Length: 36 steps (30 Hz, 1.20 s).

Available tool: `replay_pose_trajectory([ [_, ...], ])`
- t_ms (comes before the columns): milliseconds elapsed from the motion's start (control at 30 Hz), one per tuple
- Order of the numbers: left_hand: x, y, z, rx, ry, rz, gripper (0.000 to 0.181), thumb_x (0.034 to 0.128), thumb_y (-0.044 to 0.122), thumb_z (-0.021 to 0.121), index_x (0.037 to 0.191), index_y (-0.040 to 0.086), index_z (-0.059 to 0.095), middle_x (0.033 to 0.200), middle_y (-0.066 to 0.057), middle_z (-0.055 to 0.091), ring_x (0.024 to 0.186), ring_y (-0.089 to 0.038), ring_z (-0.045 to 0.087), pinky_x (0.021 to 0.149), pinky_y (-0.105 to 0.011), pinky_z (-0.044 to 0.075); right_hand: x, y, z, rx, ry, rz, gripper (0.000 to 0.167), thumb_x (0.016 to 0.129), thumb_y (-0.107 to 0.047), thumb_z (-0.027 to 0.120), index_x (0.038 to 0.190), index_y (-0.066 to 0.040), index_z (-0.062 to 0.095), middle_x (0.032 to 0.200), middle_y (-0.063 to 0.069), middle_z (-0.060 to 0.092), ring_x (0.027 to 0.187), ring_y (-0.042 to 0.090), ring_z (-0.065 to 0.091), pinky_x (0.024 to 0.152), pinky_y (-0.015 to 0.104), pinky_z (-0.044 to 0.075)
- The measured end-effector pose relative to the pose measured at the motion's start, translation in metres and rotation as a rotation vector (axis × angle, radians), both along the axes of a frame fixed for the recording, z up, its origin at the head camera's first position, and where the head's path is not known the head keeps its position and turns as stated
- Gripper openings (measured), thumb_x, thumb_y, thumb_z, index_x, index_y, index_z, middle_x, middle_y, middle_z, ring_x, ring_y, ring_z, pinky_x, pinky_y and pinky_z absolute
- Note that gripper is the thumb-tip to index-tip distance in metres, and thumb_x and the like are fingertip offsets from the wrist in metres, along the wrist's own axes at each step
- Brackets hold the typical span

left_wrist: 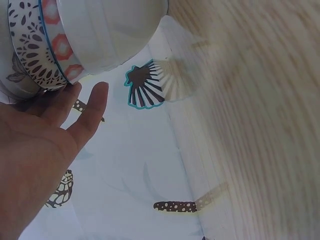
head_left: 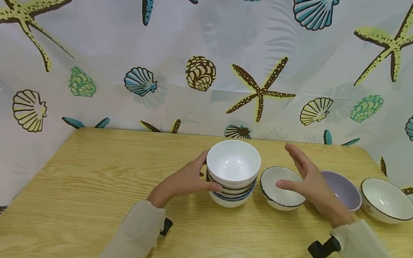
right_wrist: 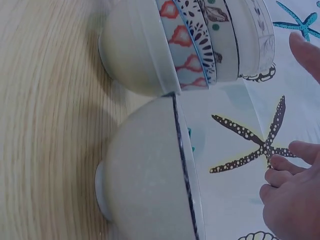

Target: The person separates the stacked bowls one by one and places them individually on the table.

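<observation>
A stack of several nested bowls [head_left: 234,163] stands upright on the table, with a plain white bowl on top. In the right wrist view, the stacked bowls [right_wrist: 192,42] show red, dark petal and leaf patterns on their sides. My left hand [head_left: 188,180] holds the stack from its left, thumb in front and fingers around the back. My right hand [head_left: 309,181] hovers, holding nothing, with thumb and fingers spread apart. Below its thumb sits a white bowl with a dark rim [head_left: 278,194], just right of the stack.
A purple bowl [head_left: 340,191], partly hidden by my right hand, sits farther right. Beside it stands a cream bowl with a dark rim [head_left: 388,200]. The wooden table [head_left: 104,185] ends at a shell-and-starfish patterned cloth [head_left: 172,100] behind.
</observation>
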State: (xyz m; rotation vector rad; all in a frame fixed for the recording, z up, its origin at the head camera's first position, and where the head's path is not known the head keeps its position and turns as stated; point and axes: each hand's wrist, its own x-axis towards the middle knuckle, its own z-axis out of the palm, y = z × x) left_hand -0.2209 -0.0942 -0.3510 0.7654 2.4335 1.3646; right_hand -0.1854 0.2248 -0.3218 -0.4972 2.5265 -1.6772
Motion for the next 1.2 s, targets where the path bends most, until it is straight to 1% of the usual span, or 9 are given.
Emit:
replay_pose_trajectory([
  [200,0.001,0.0,0.001,0.003,-0.008,-0.003,0.106,0.0758,0.041,0.079,0.154,0.018,0.011,0.154,-0.006,0.029,0.139,-0.028,0.03,0.101,-0.054,0.039,-0.005,-0.015,0.002,0.001,0.01,0.043,0.094,0.081,-0.01,0.075,0.154,-0.016,0.016,0.16,0.003,0.013,0.149,0.024,0.004,0.117,0.054,0.008],
  [333,0.002,-0.001,0.003,0.004,-0.016,-0.008,0.107,0.0756,0.042,0.079,0.154,0.018,0.01,0.154,-0.007,0.028,0.139,-0.028,0.03,0.102,-0.055,0.037,-0.01,-0.021,0.002,-0.017,0.037,0.09,0.096,0.079,-0.012,0.077,0.154,-0.014,0.017,0.16,0.007,0.013,0.148,0.027,0.004,0.116,0.055,0.007],
  [467,0.001,0.0,0.003,0.002,-0.015,-0.007,0.107,0.0757,0.043,0.079,0.154,0.018,0.01,0.154,-0.007,0.028,0.139,-0.028,0.03,0.102,-0.055,0.037,-0.013,-0.028,0.001,-0.029,0.062,0.137,0.1,0.077,-0.019,0.081,0.153,-0.012,0.017,0.16,0.011,0.013,0.148,0.03,0.004,0.116,0.056,0.007],
  [633,0.001,0.0,0.002,0.003,-0.011,-0.003,0.106,0.0756,0.043,0.079,0.154,0.019,0.011,0.154,-0.005,0.029,0.139,-0.028,0.031,0.101,-0.055,0.038,-0.016,-0.038,0.0,-0.039,0.068,0.179,0.107,0.073,-0.034,0.083,0.153,-0.011,0.016,0.16,0.012,0.012,0.148,0.031,0.003,0.116,0.057,0.006],
  [700,0.001,0.0,0.002,0.004,-0.006,-0.004,0.106,0.0752,0.045,0.079,0.154,0.019,0.012,0.154,-0.005,0.03,0.138,-0.028,0.031,0.101,-0.055,0.038,-0.018,-0.043,0.0,-0.04,0.067,0.192,0.109,0.072,-0.037,0.083,0.153,-0.011,0.016,0.16,0.011,0.012,0.148,0.031,0.003,0.116,0.058,0.006],
  [900,0.002,-0.002,0.002,0.01,-0.005,0.0,0.108,0.0742,0.047,0.079,0.154,0.019,0.012,0.153,-0.006,0.031,0.138,-0.028,0.032,0.1,-0.054,0.039,-0.025,-0.056,0.0,0.003,0.072,0.226,0.115,0.067,-0.043,0.085,0.154,-0.016,0.015,0.16,0.01,0.013,0.148,0.033,0.007,0.113,0.063,0.008],
  [1033,0.001,-0.002,0.001,0.016,0.014,-0.004,0.106,0.0754,0.045,0.079,0.154,0.019,0.012,0.153,-0.005,0.031,0.138,-0.028,0.032,0.099,-0.054,0.039,-0.029,-0.061,0.001,0.001,0.085,0.245,0.119,0.063,-0.049,0.086,0.154,-0.016,0.016,0.159,0.012,0.015,0.146,0.035,0.015,0.113,0.062,0.014],
  [1100,0.001,-0.002,0.0,0.02,0.022,-0.012,0.105,0.0759,0.044,0.078,0.154,0.019,0.012,0.153,-0.005,0.031,0.138,-0.028,0.032,0.099,-0.054,0.039,-0.029,-0.063,0.002,0.0,0.084,0.255,0.119,0.063,-0.049,0.086,0.154,-0.016,0.016,0.158,0.013,0.017,0.143,0.036,0.022,0.111,0.061,0.022],
  [1200,0.001,-0.001,0.0,0.021,0.022,-0.017,0.106,0.0754,0.045,0.078,0.154,0.021,0.011,0.154,-0.004,0.029,0.139,-0.027,0.03,0.099,-0.053,0.04,-0.03,-0.066,0.002,0.02,0.076,0.255,0.115,0.064,-0.043,0.087,0.153,-0.017,0.019,0.157,0.013,0.021,0.137,0.038,0.031,0.104,0.057,0.035],
])
